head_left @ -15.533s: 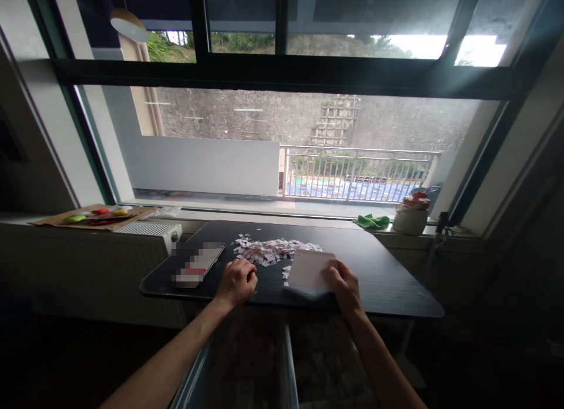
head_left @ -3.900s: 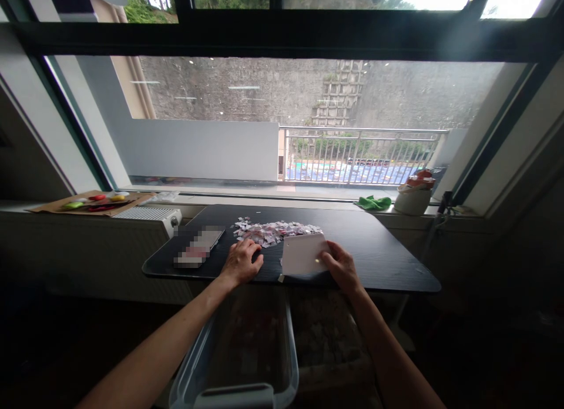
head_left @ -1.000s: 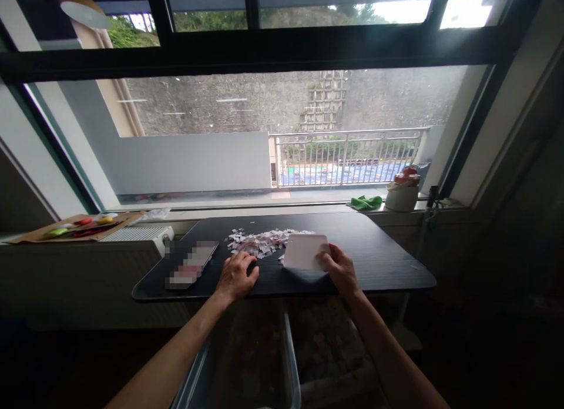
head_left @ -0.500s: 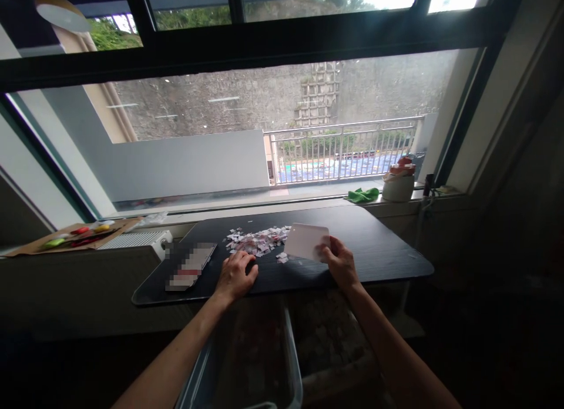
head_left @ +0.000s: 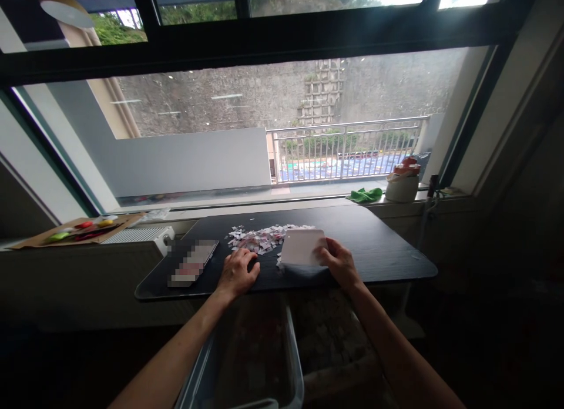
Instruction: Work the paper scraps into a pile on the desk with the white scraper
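With twelve o'clock straight ahead, a clear plastic bin [head_left: 298,362] sits nearest, around six, below the edge of a dark tabletop [head_left: 379,253]. At eight, the person's left hand [head_left: 238,271] has its fingers loosely bent and thumb apart, no object visible in it. At four, the right hand [head_left: 341,261] pinches one side of a white card [head_left: 301,246] held near the centre; whether the card's lower edge touches the surface cannot be told. A pixelated flat object [head_left: 196,265] lies at nine. Just beyond the left hand, paper scraps [head_left: 258,240] spread from ten to twelve, a few beside the card. Keeping the card low and moving it gently would likely stop them scattering. Farther off, at one, lies a green cloth [head_left: 366,195].
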`<state>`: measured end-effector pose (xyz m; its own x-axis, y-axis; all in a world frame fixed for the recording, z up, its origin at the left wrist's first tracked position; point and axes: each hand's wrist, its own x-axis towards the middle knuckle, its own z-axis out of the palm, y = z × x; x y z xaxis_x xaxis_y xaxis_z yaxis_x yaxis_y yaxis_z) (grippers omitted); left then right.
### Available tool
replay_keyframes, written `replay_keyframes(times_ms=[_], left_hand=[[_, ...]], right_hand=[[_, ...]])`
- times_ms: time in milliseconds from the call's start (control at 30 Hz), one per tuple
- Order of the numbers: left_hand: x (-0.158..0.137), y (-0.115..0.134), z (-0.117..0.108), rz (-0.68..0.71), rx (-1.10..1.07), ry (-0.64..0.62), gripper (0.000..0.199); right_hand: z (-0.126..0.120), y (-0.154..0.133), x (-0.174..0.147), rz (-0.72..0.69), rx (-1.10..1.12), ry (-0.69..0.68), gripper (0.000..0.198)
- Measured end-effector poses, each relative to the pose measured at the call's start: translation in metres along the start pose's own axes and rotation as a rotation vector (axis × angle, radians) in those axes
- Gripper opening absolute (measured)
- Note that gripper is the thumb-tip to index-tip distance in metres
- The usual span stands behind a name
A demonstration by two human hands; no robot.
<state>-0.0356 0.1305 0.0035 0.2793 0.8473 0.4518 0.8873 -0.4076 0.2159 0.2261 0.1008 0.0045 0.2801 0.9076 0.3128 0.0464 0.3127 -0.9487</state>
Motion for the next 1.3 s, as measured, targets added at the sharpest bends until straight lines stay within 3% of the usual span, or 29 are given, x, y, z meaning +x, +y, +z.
replay_keyframes(times_ms=[200, 533, 733, 833, 1000, 1100, 1300], left_hand=[[0.000, -0.003, 0.004, 0.007, 0.001, 0.031, 0.025], [-0.001, -0.001, 0.002, 0.041, -0.006, 0.072, 0.021], [-0.002, 0.002, -0.006, 0.164, -0.045, 0.177, 0.019], [-0.002, 0.013, -0.013, 0.264, -0.047, 0.140, 0.022], [-0.003, 0.038, -0.015, 0.462, -0.039, -0.061, 0.030], [-0.005, 0.037, -0.011, 0.473, -0.027, -0.088, 0.027], [-0.009, 0.026, -0.010, 0.420, -0.060, -0.014, 0.022]], right_hand=[[-0.002, 0.000, 0.000, 0.006, -0.033, -0.002, 0.037], [-0.002, -0.002, -0.002, -0.021, -0.109, 0.109, 0.034], [-0.004, 0.000, -0.002, -0.036, -0.147, 0.241, 0.032], [-0.003, 0.001, -0.002, -0.058, -0.099, 0.184, 0.033], [-0.003, 0.002, -0.001, -0.049, -0.128, 0.120, 0.034], [-0.004, 0.002, -0.002, -0.039, -0.185, 0.166, 0.032], [-0.003, -0.001, -0.004, -0.074, -0.156, 0.229, 0.031]])
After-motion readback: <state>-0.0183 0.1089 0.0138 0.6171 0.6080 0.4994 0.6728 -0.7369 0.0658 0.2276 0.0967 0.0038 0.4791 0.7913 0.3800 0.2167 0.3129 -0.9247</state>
